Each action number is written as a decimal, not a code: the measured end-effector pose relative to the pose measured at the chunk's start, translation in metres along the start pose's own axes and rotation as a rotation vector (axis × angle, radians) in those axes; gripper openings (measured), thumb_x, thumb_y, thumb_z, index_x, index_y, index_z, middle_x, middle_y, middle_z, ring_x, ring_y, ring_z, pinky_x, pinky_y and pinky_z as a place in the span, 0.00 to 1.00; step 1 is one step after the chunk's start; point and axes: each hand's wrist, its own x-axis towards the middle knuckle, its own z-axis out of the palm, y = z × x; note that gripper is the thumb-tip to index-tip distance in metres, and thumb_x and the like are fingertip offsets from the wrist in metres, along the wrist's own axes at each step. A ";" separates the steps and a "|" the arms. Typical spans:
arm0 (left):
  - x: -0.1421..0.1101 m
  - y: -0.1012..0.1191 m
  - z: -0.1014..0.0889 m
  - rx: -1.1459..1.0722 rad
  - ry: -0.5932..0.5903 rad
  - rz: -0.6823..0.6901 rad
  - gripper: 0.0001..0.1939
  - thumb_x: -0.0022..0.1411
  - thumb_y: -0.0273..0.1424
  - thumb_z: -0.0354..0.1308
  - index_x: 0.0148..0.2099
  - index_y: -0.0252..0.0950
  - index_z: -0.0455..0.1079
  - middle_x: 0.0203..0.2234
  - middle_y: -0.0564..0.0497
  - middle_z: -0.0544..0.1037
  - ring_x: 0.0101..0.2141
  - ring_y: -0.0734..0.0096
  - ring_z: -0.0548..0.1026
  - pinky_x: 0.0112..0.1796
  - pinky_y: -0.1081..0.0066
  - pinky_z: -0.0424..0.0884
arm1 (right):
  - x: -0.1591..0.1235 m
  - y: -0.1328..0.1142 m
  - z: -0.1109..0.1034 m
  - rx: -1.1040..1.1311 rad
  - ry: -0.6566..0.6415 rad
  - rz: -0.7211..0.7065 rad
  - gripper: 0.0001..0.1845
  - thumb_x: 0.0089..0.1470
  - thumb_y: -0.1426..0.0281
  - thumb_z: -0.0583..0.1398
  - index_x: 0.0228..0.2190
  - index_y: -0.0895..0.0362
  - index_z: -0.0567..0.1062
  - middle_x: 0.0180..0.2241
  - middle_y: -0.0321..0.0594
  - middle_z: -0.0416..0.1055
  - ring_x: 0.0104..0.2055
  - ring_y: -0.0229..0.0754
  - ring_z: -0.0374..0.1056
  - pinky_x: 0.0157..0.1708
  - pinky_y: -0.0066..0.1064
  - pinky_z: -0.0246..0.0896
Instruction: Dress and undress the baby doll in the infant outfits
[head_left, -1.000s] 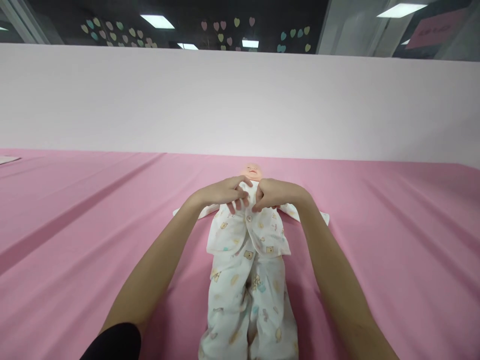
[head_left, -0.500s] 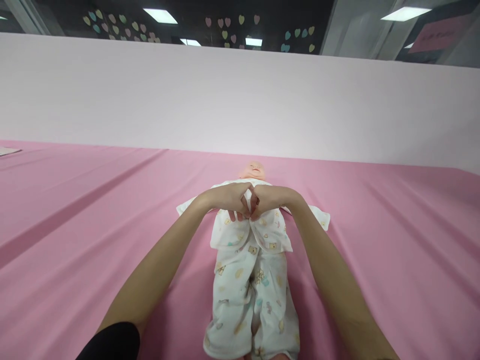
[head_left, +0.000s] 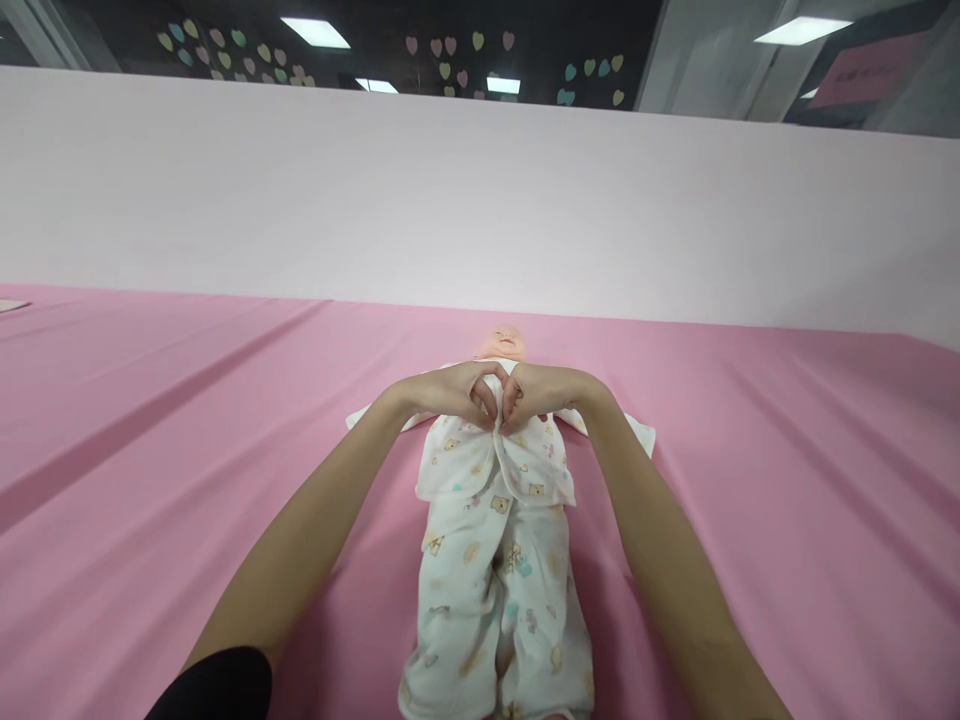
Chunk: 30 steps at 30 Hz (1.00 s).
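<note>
A baby doll (head_left: 504, 343) lies on its back, head away from me, in a white shirt (head_left: 459, 462) with small printed bears and matching trousers (head_left: 461, 590). Both sleeves stretch out to the sides. My left hand (head_left: 459, 392) pinches the shirt's front edge at the chest, thumb and forefinger bent together. Facing it, my right hand (head_left: 541, 392) is curled and grips the other front edge. The fingertips nearly meet at the middle of the opening. Whatever lies right between them, such as a button, is hidden. Below my hands the shirt's two front edges spread apart.
A pink sheet (head_left: 187, 480) with long creases covers the surface under the doll. Behind it stands a low white wall (head_left: 480, 210), with dark glass and heart stickers above. The corner of a pale flat thing (head_left: 11, 305) shows at the far left.
My hands have come together at the shirt's front. The button visible below them a second ago is now covered by my fingers. The left fingers have curled in. The view shifted slightly.
</note>
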 end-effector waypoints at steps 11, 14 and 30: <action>0.000 -0.004 -0.005 -0.061 -0.037 -0.029 0.20 0.46 0.25 0.59 0.42 0.39 0.60 0.26 0.54 0.77 0.32 0.70 0.74 0.30 0.74 0.64 | -0.005 0.000 0.000 0.130 -0.066 -0.001 0.04 0.39 0.70 0.62 0.23 0.56 0.78 0.32 0.38 0.74 0.35 0.39 0.68 0.22 0.22 0.63; -0.001 -0.002 -0.005 -0.025 -0.040 -0.033 0.20 0.47 0.27 0.60 0.43 0.39 0.60 0.27 0.54 0.76 0.31 0.71 0.73 0.29 0.74 0.63 | -0.008 -0.002 -0.002 0.148 -0.056 -0.042 0.07 0.40 0.68 0.63 0.25 0.57 0.79 0.31 0.39 0.74 0.32 0.38 0.68 0.21 0.23 0.63; -0.008 -0.007 0.024 0.436 0.185 -0.010 0.24 0.43 0.29 0.58 0.46 0.37 0.60 0.30 0.54 0.68 0.28 0.71 0.70 0.26 0.73 0.65 | 0.003 0.013 0.012 0.109 -0.081 0.119 0.07 0.39 0.70 0.62 0.20 0.59 0.68 0.20 0.33 0.64 0.23 0.32 0.60 0.21 0.23 0.60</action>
